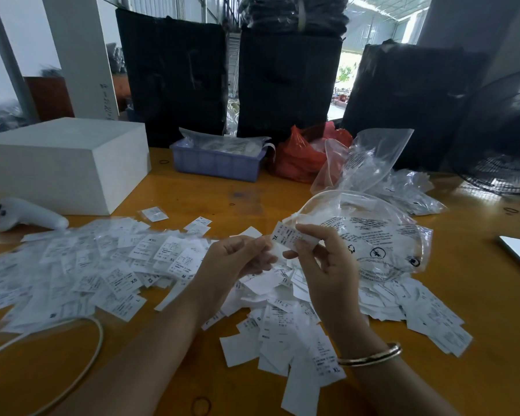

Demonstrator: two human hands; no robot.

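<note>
Both forearms came up from the near edge and met over the middle of the tabletop (252, 199), hands raised a little above the litter of paper. The right hand (324, 265) stood on edge, wrist cocked back, a gold bangle (370, 357) round it. Its thumb and forefinger were pinching the far end of a small white XL label (287, 237), with the other fingers (327, 267) hanging loosely curled beneath. The left hand (237, 261) faced it, knuckles outward and fingers bunched together at the label's near end. It seemed to be pinching it there, though its own fingertips covered the contact. So the label hung in the air between the two hands, print side up, just in front of a crumpled clear bag (370, 235) with black print.

Below lay the loose size labels (108, 265) — a wide drift, overlapping so thickly that most of the lettering was too blurred to read. The hands and forearms hid part of the heap. A white handheld device (27, 216) lay at the left beside a white box (63, 163). A white cable (81, 364) looped out of view at the left edge. Farther back stood a blue tray (216, 163) and a red bag (300, 157) — what was inside them I couldn't make out.
</note>
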